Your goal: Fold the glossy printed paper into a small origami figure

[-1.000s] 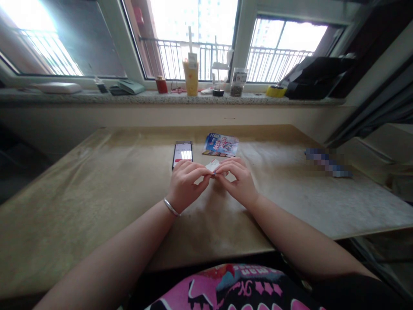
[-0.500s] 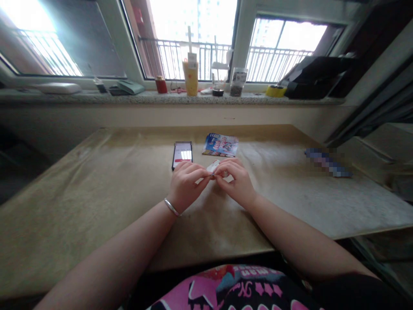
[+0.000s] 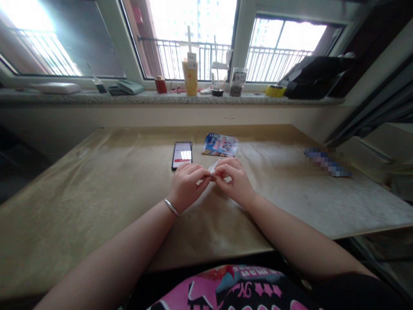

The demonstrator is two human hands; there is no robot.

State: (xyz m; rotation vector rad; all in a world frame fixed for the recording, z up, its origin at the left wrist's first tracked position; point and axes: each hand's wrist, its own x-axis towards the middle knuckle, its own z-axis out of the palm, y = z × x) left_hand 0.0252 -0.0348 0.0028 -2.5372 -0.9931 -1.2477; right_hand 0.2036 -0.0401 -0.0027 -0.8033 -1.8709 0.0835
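Note:
My left hand [image 3: 186, 186] and my right hand [image 3: 235, 181] meet over the middle of the table, fingertips pinched together on a small white card [image 3: 213, 167] with a bit of red on it. The card tilts up between the two thumbs and forefingers. A silver bracelet sits on my left wrist. Just beyond my left hand lies a phone [image 3: 182, 156] with its screen lit. A blue printed packet [image 3: 220, 144] lies flat beyond my right hand.
The beige table [image 3: 97, 185] runs to a stone window sill [image 3: 129, 98] carrying a yellow cup, a red jar, a clear jar and yellow tape. A blurred blue item [image 3: 327, 162] lies at the table's right. A black bag sits on the sill's right.
Both hands stayed in place. The small card has turned more edge-on between the fingertips, so less of its face shows.

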